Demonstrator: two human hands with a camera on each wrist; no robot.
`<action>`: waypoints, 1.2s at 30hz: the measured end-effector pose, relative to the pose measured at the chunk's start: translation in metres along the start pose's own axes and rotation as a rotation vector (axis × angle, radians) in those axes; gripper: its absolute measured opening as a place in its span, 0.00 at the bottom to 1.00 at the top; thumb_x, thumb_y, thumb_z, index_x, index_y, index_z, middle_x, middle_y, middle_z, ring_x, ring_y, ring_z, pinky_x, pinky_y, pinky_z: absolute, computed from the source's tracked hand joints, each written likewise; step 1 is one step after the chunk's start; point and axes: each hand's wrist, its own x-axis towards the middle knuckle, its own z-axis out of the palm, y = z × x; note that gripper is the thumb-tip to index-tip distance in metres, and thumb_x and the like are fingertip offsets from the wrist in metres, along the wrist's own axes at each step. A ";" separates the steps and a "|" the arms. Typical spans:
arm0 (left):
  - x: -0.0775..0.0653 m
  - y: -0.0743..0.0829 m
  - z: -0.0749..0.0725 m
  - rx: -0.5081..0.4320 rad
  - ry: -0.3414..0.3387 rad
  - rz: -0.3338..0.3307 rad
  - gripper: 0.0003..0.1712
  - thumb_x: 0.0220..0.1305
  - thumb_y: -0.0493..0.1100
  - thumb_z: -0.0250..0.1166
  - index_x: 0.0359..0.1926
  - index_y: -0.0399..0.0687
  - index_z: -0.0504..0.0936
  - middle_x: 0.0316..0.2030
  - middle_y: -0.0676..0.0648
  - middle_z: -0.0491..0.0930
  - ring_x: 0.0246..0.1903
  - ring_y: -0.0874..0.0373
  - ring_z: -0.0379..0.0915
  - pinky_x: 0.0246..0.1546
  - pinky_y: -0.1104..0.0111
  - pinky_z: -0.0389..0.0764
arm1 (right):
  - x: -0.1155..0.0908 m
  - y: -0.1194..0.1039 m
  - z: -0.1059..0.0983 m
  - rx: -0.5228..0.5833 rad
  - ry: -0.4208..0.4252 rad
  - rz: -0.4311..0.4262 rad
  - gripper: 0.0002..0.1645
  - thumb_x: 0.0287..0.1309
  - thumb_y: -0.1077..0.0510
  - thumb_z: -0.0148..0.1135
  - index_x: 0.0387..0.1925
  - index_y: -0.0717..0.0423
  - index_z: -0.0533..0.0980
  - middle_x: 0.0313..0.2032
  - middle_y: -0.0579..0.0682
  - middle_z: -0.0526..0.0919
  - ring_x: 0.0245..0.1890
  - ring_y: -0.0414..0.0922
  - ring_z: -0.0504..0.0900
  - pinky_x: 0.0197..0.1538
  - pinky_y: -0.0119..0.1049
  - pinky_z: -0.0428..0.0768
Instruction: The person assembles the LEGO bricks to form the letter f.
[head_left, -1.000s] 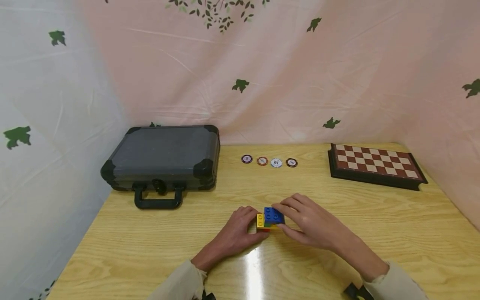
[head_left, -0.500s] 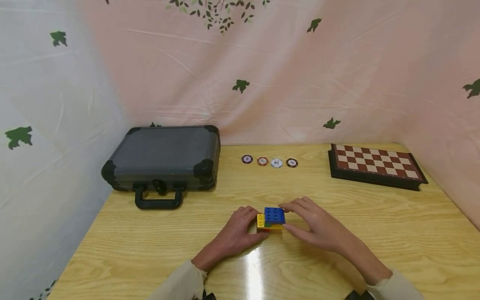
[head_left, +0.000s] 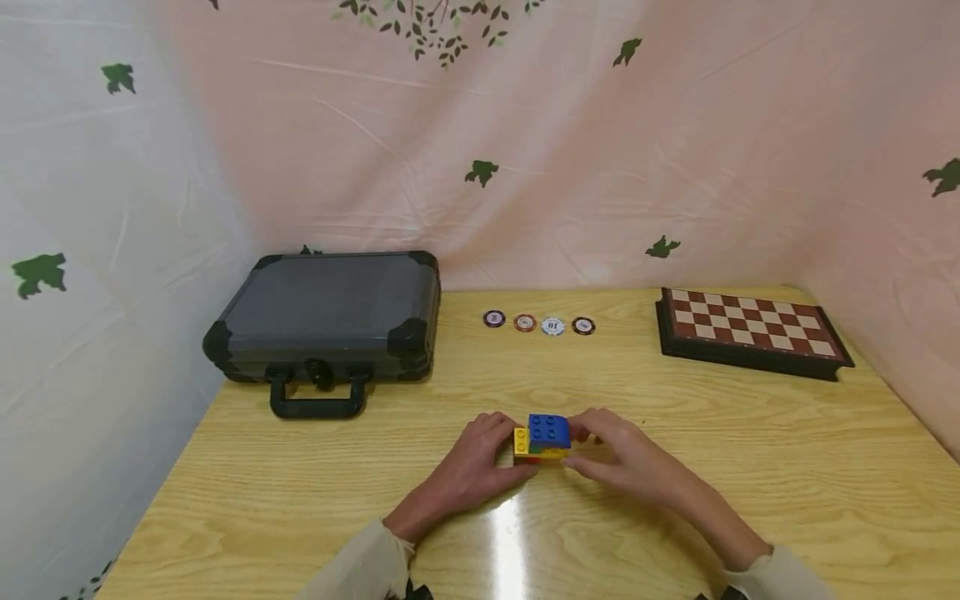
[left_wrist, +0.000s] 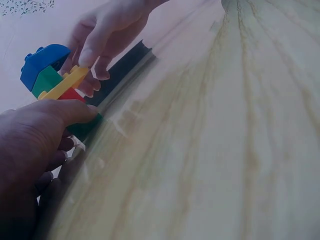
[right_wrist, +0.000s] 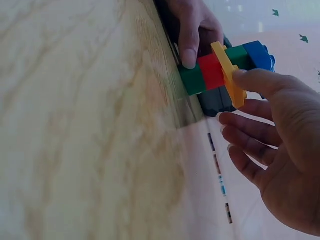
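Note:
A small stack of toy building bricks stands on the wooden table between both hands. From the bottom it has a green brick (right_wrist: 191,81), a red brick (right_wrist: 210,71), a long yellow plate (right_wrist: 228,75), another green brick (right_wrist: 237,58) and a blue curved-top brick (head_left: 550,430). My left hand (head_left: 476,461) grips the lower bricks, thumb in front and fingers behind. At the other side, my right hand (head_left: 628,456) pinches the overhanging end of the yellow plate, thumb on its near edge and index finger behind. The remaining right fingers are loosely bent.
A dark grey case (head_left: 330,304) with a black handle lies at the back left. Several poker chips (head_left: 552,326) line up behind the stack. At the back right is a folded chessboard box (head_left: 752,332). Patterned cloth (head_left: 555,125) encloses the table's back and sides.
My right hand has left the blue brick's side, drawn slightly back, then lowered to the yellow plate's right end. The left hand and the stack have stayed in place.

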 end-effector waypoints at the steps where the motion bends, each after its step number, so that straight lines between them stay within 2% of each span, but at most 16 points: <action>1: 0.000 0.000 0.000 -0.002 -0.001 0.001 0.22 0.62 0.53 0.75 0.52 0.48 0.83 0.47 0.53 0.80 0.46 0.59 0.71 0.53 0.59 0.73 | 0.000 0.000 0.001 0.000 0.006 0.002 0.16 0.66 0.56 0.71 0.53 0.52 0.79 0.44 0.39 0.80 0.44 0.42 0.78 0.46 0.39 0.80; 6: -0.001 -0.001 -0.002 -0.053 -0.013 -0.013 0.28 0.63 0.54 0.74 0.60 0.48 0.81 0.51 0.53 0.80 0.49 0.59 0.71 0.56 0.58 0.71 | 0.000 -0.001 0.001 -0.001 0.016 0.019 0.14 0.66 0.57 0.71 0.52 0.51 0.79 0.43 0.39 0.79 0.43 0.42 0.77 0.45 0.39 0.80; 10: -0.002 -0.001 -0.004 -0.170 -0.007 -0.021 0.32 0.65 0.54 0.73 0.65 0.49 0.77 0.54 0.53 0.79 0.50 0.58 0.70 0.55 0.58 0.71 | 0.001 -0.002 0.001 -0.003 0.018 0.026 0.14 0.67 0.57 0.71 0.51 0.51 0.79 0.43 0.39 0.79 0.43 0.42 0.78 0.46 0.39 0.80; 15: -0.005 -0.003 -0.006 -0.294 0.015 -0.008 0.31 0.66 0.52 0.73 0.66 0.50 0.75 0.51 0.54 0.75 0.49 0.58 0.70 0.52 0.61 0.74 | 0.000 -0.003 0.001 -0.005 0.014 0.038 0.14 0.67 0.56 0.70 0.51 0.51 0.79 0.44 0.39 0.79 0.44 0.42 0.78 0.46 0.39 0.80; 24: -0.008 -0.006 -0.009 -0.348 0.035 0.023 0.26 0.68 0.49 0.72 0.64 0.51 0.77 0.50 0.55 0.75 0.48 0.58 0.72 0.51 0.62 0.75 | 0.000 -0.001 0.002 -0.011 0.030 0.019 0.14 0.67 0.57 0.70 0.51 0.50 0.79 0.44 0.38 0.79 0.43 0.42 0.78 0.45 0.39 0.80; 30: -0.011 -0.008 -0.014 -0.331 0.061 0.012 0.24 0.67 0.48 0.73 0.61 0.53 0.78 0.50 0.56 0.76 0.48 0.59 0.72 0.50 0.61 0.75 | 0.000 0.000 0.003 -0.020 0.053 -0.006 0.14 0.65 0.59 0.72 0.50 0.50 0.79 0.44 0.37 0.79 0.43 0.41 0.78 0.44 0.39 0.80; 36: -0.012 -0.013 -0.015 -0.314 0.074 0.026 0.21 0.66 0.48 0.74 0.57 0.54 0.79 0.48 0.55 0.77 0.47 0.59 0.72 0.49 0.61 0.75 | -0.001 0.000 0.003 -0.013 0.049 0.005 0.14 0.65 0.59 0.71 0.50 0.50 0.79 0.44 0.37 0.79 0.43 0.41 0.78 0.45 0.39 0.80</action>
